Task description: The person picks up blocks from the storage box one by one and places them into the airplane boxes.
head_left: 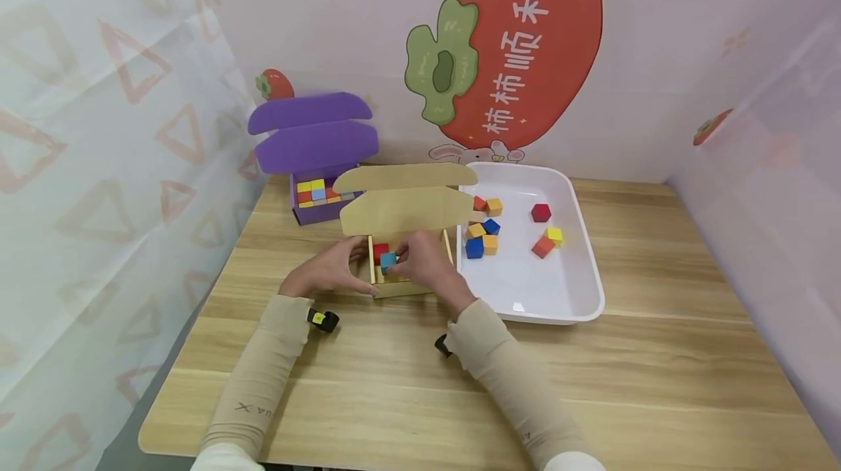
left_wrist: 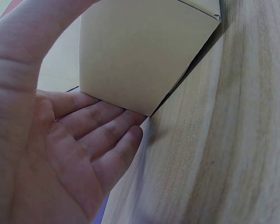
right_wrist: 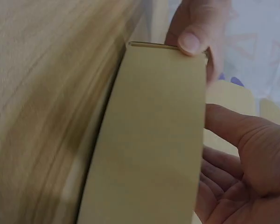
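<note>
A tan cardboard box (head_left: pixel 402 290) stands on the table with its lid raised. My right hand (head_left: pixel 423 261) reaches into it and pinches a light-blue cube (head_left: pixel 388 260) between thumb and fingers. Beside that cube sits a red block (head_left: pixel 379 250) inside the box; the right hand hides much of the interior. My left hand (head_left: pixel 331 269) holds the box's left end, thumb on the front corner and fingers along the side. In the left wrist view its fingers (left_wrist: pixel 109 126) lie against the cardboard wall (left_wrist: pixel 130 51). The right wrist view shows the left thumb (right_wrist: pixel 190 43) over the front corner.
A white tray (head_left: pixel 525 296) right of the box holds several red, orange, yellow and blue blocks. Behind on the left, a purple box (head_left: pixel 328 214) with its lid up contains rows of coloured blocks. Wooden table (head_left: pixel 657 354) surface extends to the right.
</note>
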The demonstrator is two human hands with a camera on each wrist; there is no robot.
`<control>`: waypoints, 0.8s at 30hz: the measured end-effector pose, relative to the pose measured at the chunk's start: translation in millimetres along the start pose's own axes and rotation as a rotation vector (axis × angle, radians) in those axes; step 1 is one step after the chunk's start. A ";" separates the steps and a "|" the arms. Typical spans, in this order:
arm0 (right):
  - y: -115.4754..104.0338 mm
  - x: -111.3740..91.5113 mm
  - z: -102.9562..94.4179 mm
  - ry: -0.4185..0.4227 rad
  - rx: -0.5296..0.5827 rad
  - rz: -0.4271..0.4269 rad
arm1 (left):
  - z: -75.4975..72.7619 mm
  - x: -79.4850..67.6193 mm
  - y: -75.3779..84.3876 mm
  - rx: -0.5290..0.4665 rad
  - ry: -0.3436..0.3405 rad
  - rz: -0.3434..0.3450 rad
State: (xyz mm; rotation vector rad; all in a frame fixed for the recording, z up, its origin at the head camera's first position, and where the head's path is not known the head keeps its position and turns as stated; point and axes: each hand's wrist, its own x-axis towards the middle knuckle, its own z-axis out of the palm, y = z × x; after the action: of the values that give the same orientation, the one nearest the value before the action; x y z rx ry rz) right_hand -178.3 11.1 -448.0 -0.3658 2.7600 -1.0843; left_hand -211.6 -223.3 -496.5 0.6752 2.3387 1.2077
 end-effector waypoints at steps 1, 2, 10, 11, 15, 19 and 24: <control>-0.5 1.2 2.5 0.002 -0.005 0.007 | 0.0 0.1 -0.3 -0.001 -0.001 0.001; -1.2 2.2 4.7 0.005 -0.011 0.017 | -0.1 0.2 -0.3 0.000 -0.002 0.001; -1.9 9.9 19.9 0.025 0.024 0.026 | -0.5 1.7 -1.3 0.007 -0.005 0.009; -2.0 10.3 21.4 0.035 0.023 0.023 | -0.5 1.9 -1.3 0.007 -0.006 0.009; -3.6 11.5 25.8 0.059 0.014 0.027 | -0.6 2.2 -1.5 0.003 -0.007 0.015; -5.1 12.4 26.5 0.037 0.018 0.052 | -1.0 0.9 -1.6 -0.007 -0.001 0.015; -4.3 7.9 18.0 -0.002 -0.025 0.089 | -1.0 -0.1 -2.0 0.000 -0.005 0.001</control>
State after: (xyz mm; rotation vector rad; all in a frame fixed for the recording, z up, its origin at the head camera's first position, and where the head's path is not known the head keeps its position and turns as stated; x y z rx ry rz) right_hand -180.9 -5.8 -458.6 -0.2445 2.7618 -1.0283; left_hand -212.6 -225.0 -497.6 0.6790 2.3351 1.2048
